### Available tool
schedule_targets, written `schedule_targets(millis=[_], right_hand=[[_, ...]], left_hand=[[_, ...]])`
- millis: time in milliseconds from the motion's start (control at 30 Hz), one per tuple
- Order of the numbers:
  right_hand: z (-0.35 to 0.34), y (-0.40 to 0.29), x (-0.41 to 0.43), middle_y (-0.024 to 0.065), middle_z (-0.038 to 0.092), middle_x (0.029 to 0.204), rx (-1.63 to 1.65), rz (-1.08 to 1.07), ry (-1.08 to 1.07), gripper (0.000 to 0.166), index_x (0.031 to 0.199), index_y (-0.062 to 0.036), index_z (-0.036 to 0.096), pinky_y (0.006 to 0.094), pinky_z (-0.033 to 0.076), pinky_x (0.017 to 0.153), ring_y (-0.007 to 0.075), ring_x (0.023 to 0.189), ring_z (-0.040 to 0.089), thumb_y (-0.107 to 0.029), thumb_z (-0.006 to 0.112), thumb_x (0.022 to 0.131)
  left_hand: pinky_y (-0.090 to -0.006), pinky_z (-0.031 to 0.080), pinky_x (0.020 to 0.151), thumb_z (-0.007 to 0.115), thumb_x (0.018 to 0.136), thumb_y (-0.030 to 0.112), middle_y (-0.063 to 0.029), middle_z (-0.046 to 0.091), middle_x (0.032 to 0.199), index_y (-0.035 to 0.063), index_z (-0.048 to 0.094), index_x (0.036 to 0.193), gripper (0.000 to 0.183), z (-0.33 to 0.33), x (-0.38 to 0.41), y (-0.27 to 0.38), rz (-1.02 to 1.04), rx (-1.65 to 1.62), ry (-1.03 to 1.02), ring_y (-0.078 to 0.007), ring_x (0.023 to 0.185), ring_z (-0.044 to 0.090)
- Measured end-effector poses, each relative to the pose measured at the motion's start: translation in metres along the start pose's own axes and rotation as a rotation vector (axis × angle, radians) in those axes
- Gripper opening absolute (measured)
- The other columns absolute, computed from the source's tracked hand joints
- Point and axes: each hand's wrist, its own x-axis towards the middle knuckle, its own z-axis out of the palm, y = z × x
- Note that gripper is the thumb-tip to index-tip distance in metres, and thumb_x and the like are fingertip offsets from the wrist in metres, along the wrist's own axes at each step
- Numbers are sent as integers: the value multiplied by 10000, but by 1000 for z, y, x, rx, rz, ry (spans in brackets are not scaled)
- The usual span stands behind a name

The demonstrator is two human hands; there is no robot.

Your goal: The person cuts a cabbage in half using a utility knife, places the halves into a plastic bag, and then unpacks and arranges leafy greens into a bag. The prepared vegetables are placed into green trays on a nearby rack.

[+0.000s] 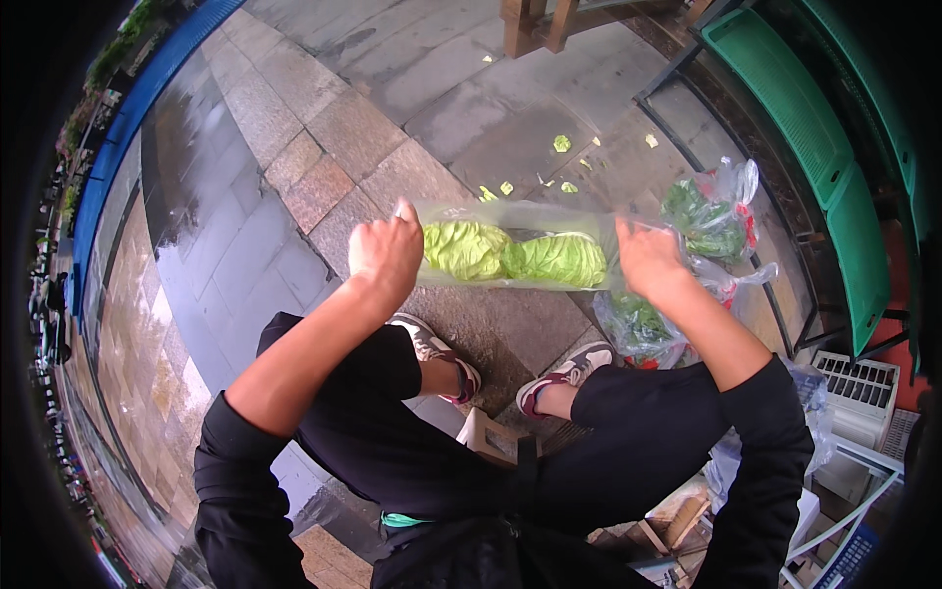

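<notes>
A clear plastic bag (pixel 515 210) is stretched sideways between my hands, above the paving in front of my shoes. Two heads of pale green lettuce or cabbage (pixel 467 250) lie end to end inside it. My left hand (pixel 386 247) is closed on the bag's left end, with the thumb pointing up. At the right end, my right hand (pixel 651 250) grips the plastic beside the second head (pixel 558 260). The film blurs the fingertips of my right hand.
Plastic bags of leafy greens (pixel 710 213) stand on the ground to the right, another (pixel 640 327) near my right shoe (pixel 570 375). Leaf scraps (pixel 562 143) lie on the paving ahead. Green plastic crates (pixel 787 96) rest on a metal rack at right; wooden legs (pixel 521 29) stand at the top.
</notes>
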Motion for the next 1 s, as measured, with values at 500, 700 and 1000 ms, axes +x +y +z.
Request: schedule_targets(millis=[500, 700, 1000], right_hand=[[22, 6, -19, 205, 707, 1150, 318, -201, 28, 581, 1274, -24, 630, 409, 568, 890, 320, 1062, 700, -138, 812, 734], [51, -44, 4, 231, 692, 1176, 759, 162, -31, 349, 1101, 0, 721, 433, 550, 939, 363, 1107, 675, -244, 699, 852], [146, -98, 55, 272, 634, 1262, 1291, 412, -85, 585, 1238, -12, 657, 456, 475, 1014, 405, 1187, 617, -465, 665, 869]], left_hand=[[-371, 581, 787, 877, 705, 398, -168, 737, 1014, -111, 318, 1492, 1092, 12, -3, -1, 84, 107, -246, -266, 928, 738], [-416, 600, 787, 633, 887, 151, -184, 752, 894, 75, 779, 876, 165, 12, -13, 85, 102, -306, -166, -299, 855, 757], [-463, 500, 982, 675, 865, 331, -281, 643, 1197, -29, 644, 1223, 508, 206, 1, 17, -308, -592, -188, -385, 1084, 654]])
